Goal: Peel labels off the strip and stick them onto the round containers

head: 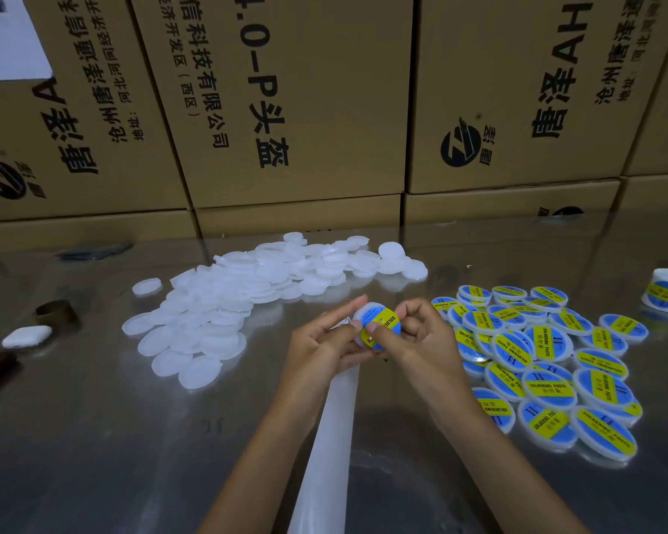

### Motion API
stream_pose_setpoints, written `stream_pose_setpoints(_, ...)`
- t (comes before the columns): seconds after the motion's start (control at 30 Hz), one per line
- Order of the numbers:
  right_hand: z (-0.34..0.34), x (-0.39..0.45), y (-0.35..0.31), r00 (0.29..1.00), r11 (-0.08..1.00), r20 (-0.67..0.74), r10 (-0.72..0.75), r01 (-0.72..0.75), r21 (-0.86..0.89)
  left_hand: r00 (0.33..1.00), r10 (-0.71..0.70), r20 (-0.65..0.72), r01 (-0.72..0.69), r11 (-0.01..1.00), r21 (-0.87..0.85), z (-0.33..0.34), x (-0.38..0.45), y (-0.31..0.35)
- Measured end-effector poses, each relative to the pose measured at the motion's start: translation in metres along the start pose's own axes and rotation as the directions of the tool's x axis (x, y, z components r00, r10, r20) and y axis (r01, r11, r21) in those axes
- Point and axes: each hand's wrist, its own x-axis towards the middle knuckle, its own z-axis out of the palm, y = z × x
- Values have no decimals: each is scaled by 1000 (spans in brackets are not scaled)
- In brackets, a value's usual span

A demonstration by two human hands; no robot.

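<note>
A single round container (378, 327) is held above the table (93, 437) between both hands, and it serves as the landmark here. It is gripped from the left by the left hand (324, 346), whose thumb is pressed on the label's left edge while the fingers are curled beneath and behind the container. From the right it is grasped by the right hand (421, 341), with the thumb laid on the lower part of the label and the remaining fingers folded in against the container's far side. A blue and yellow label (382, 325) is seen on the container's face, with part of the word "SOLDERING" legible.

Directly below the container, the white backing strip (328, 437) is draped under the left hand and is run down towards the bottom edge of the view. To the left of the container and beyond it, a heap of unlabelled white containers (228, 302) is spread over the table. To the right of it, a pile of labelled containers (537, 360) is gathered, overlapping one another. Far to the right, a label roll (666, 291) is stood near the frame edge. Behind everything, cardboard boxes (286, 102) are stacked.
</note>
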Motion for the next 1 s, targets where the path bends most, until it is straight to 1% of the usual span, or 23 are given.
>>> stream_pose_setpoints(0.3,-1,4,6,999,1000,-33,-8,7,-11,998,58,-2,-57,994,92,6,-3,-1)
stream_pose_setpoints(0.33,0,4,7,999,1000,-51,-14,13,-27,998,69,-5,-68,993,101,6,-4,-2)
stream_pose_setpoints(0.4,0,5,9,994,992,-97,-50,38,-122,996,82,-18,-80,992,99,6,-3,-2)
stream_pose_setpoints(0.47,-1,6,10,988,976,-122,-91,64,-207,997,67,-27,-65,996,64,5,-2,-2)
stream_pose_setpoints(0.63,-2,6,17,979,958,-112,-168,135,-253,998,-56,-14,54,991,-120,4,0,-1)
stream_pose_setpoints(0.77,-4,6,20,981,946,-141,-134,85,-313,995,-100,-4,95,962,-257,2,1,2)
stream_pose_setpoints(0.87,-3,4,20,986,938,-67,-153,124,-323,994,-106,24,108,950,-292,4,0,4)
stream_pose_setpoints(0.93,-2,3,20,983,913,-15,-182,163,-374,993,-109,46,118,946,-303,5,-1,4)
stream_pose_setpoints(1.0,-2,2,20,977,877,6,-215,195,-440,992,-112,59,125,944,-305,4,0,4)
